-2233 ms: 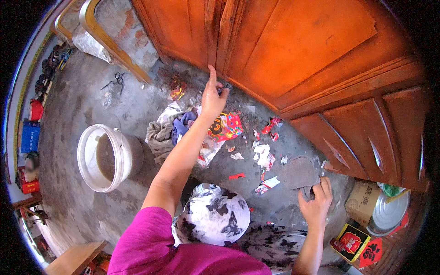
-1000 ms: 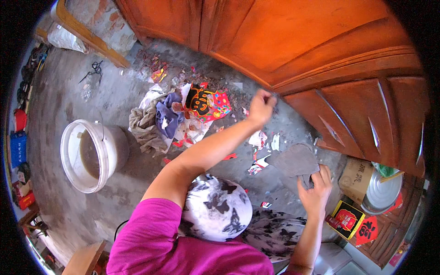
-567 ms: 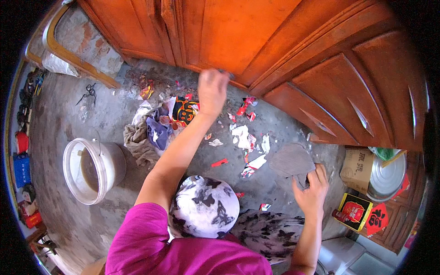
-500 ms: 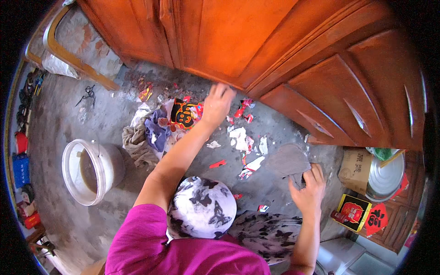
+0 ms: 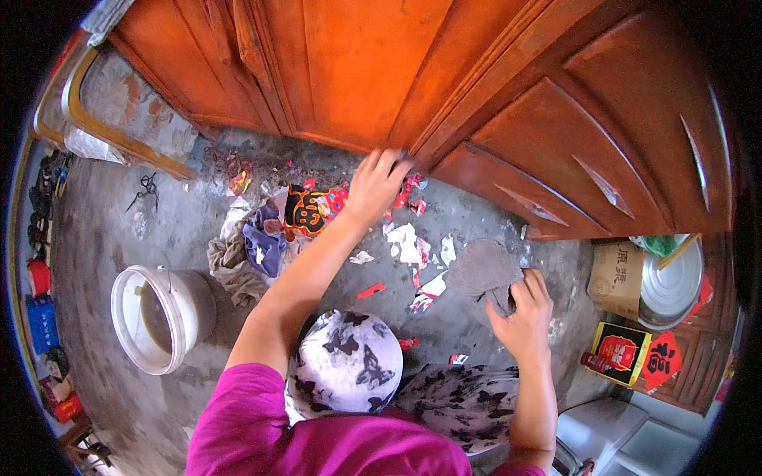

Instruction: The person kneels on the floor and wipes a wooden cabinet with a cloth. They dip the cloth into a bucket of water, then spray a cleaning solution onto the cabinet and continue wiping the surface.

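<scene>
My left hand (image 5: 379, 189) reaches forward to the lower edge of an orange-brown wooden panel (image 5: 357, 71). Its fingers are apart and slightly bent, with the tips at or very near that edge; whether they press on it I cannot tell. A grey cloth (image 5: 481, 266) lies spread on the floor, and my right hand (image 5: 522, 317) pinches its near right corner. Torn white and red paper scraps (image 5: 409, 242) are scattered between the hands. Left of my left wrist lies a black, red and orange printed sheet (image 5: 305, 210), beside a crumpled purple cloth (image 5: 264, 238).
A white bucket (image 5: 119, 317) holding murky liquid stands at left, near a beige cloth (image 5: 234, 266). Black scissors (image 5: 145, 190) lie farther off by a wooden-framed chair (image 5: 119, 143). A cardboard box (image 5: 616, 278), a metal lid (image 5: 673, 289) and a black-yellow box (image 5: 615, 353) stand at right.
My right hand has shifted slightly left and forward, drawing the grey cloth with it. My left hand stays at the panel's lower edge. The whole view has shifted slightly.
</scene>
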`<state>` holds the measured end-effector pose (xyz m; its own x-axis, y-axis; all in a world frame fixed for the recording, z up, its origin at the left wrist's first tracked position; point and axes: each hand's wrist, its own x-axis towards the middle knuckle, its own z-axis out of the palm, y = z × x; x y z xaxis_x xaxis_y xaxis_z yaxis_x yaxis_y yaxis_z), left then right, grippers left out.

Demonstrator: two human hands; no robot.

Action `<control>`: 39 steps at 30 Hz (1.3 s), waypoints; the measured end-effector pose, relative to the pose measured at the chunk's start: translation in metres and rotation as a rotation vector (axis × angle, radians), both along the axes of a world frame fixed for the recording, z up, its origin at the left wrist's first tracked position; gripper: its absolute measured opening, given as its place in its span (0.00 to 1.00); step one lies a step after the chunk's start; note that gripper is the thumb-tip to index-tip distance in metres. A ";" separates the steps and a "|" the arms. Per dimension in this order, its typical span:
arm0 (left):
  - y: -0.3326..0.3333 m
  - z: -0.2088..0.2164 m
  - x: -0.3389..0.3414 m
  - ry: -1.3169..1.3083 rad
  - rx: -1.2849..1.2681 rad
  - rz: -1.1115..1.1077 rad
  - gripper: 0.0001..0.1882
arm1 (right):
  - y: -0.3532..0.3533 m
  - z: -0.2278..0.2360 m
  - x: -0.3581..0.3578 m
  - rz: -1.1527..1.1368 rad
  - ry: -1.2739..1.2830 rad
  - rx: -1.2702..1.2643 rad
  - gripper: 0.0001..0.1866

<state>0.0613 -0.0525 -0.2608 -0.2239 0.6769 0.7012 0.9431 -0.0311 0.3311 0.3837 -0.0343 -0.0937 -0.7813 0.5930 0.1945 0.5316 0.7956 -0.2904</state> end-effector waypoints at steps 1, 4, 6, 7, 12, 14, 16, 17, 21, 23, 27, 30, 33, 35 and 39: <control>-0.010 -0.022 -0.003 -0.027 -0.109 -0.025 0.16 | 0.004 0.000 -0.004 -0.003 0.010 0.004 0.24; -0.036 -0.049 0.002 -0.354 -0.143 -0.069 0.15 | 0.018 0.010 -0.022 -0.029 0.232 0.124 0.26; -0.062 -0.036 0.008 -0.469 -0.171 -0.104 0.15 | 0.038 0.043 -0.048 0.024 0.360 0.326 0.27; -0.075 -0.030 0.010 -0.523 -0.181 -0.123 0.15 | 0.050 0.061 -0.066 0.044 0.448 0.444 0.27; -0.128 -0.024 0.021 -0.643 -0.220 -0.025 0.14 | 0.100 0.133 -0.174 0.095 0.583 0.960 0.23; -0.147 -0.022 0.021 -0.687 -0.254 0.015 0.14 | 0.115 0.126 -0.217 0.035 0.466 1.070 0.16; -0.161 -0.024 0.021 -0.711 -0.276 0.081 0.14 | 0.136 0.070 -0.234 0.086 0.622 1.166 0.08; -0.168 -0.024 0.019 -0.736 -0.279 0.119 0.14 | 0.133 0.041 -0.239 0.015 0.697 1.113 0.03; -0.173 -0.016 0.014 -0.751 -0.235 0.144 0.13 | 0.132 -0.114 -0.209 0.266 0.334 0.919 0.03; -0.173 -0.018 0.013 -0.747 -0.237 0.143 0.13 | 0.118 -0.172 -0.189 0.400 0.091 0.700 0.10; -0.182 -0.011 0.007 -0.738 -0.234 0.143 0.14 | 0.088 -0.153 -0.194 0.405 -0.036 0.491 0.10; -0.183 -0.017 0.004 -0.709 -0.223 0.147 0.15 | 0.102 -0.079 -0.183 0.424 0.227 0.607 0.05; -0.185 -0.018 0.010 -0.784 -0.208 0.181 0.15 | 0.134 0.038 -0.181 0.254 0.576 0.922 0.02; -0.182 -0.020 0.016 -0.830 -0.221 0.167 0.13 | 0.146 0.112 -0.187 0.076 0.626 1.124 0.05; -0.172 -0.018 0.027 -0.834 -0.241 0.134 0.11 | 0.148 0.108 -0.212 0.013 0.737 1.089 0.16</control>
